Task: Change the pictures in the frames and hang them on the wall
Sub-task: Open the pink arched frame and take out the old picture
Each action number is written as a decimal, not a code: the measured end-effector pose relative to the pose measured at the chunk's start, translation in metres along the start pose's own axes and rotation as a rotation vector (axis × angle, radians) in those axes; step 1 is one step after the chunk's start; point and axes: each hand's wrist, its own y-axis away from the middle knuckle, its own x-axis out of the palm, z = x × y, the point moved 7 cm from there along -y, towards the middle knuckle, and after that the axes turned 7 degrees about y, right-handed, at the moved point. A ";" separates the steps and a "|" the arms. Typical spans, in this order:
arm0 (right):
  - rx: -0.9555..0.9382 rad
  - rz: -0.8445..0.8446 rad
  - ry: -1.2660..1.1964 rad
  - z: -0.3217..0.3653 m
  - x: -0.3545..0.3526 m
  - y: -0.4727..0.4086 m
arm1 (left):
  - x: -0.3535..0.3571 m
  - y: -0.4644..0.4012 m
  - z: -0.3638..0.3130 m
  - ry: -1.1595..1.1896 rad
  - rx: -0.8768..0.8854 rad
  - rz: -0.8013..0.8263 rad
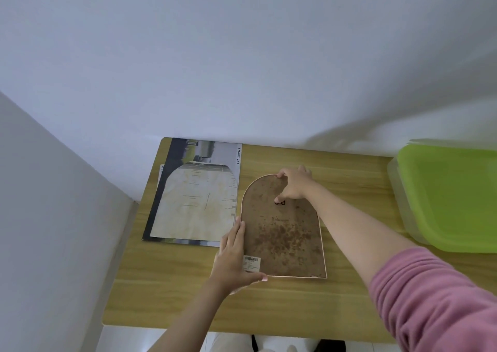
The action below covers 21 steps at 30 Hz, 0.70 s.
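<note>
In the head view, one arched picture frame (282, 228) lies face down on the wooden table (349, 168), just right of the picture's centre. Its brown, mottled backing board faces up. Its long axis runs from the lower middle of the picture toward the upper middle, leaning slightly left, with the rounded end pointing away toward the wall (242, 55) and the straight end toward the near table edge. A single barcode sticker (252, 263) sits at the frame's lower left corner, and one small dark hanger clip (280, 203) shows on the upper part of the backing.

Left of the frame, just beside it, lies one arch-shaped picture sheet (196, 203) on top of a darker printed poster (204, 150) (a third sheet seems to peek out underneath at the far left, too little to tell).

The left hand (234, 257) lies along the frame's left edge, fingers straight and together pointing up the picture, thumb stretched across the lower corner beneath the sticker. The right hand (294, 185) reaches in from the lower right, sleeve pushed up, fingers curled over the arched top edge and thumb pressing down by the clip.

One green-lidded plastic box (451, 198) stands at the right edge.
</note>
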 end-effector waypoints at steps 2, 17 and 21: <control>0.011 0.011 0.004 -0.001 -0.001 -0.004 | 0.001 0.000 0.000 -0.011 -0.002 0.008; -0.051 0.086 -0.210 -0.006 -0.009 -0.006 | 0.000 0.002 -0.001 -0.014 0.034 -0.010; -0.079 0.063 -0.285 -0.008 -0.006 -0.003 | 0.001 0.003 -0.002 -0.017 0.074 -0.010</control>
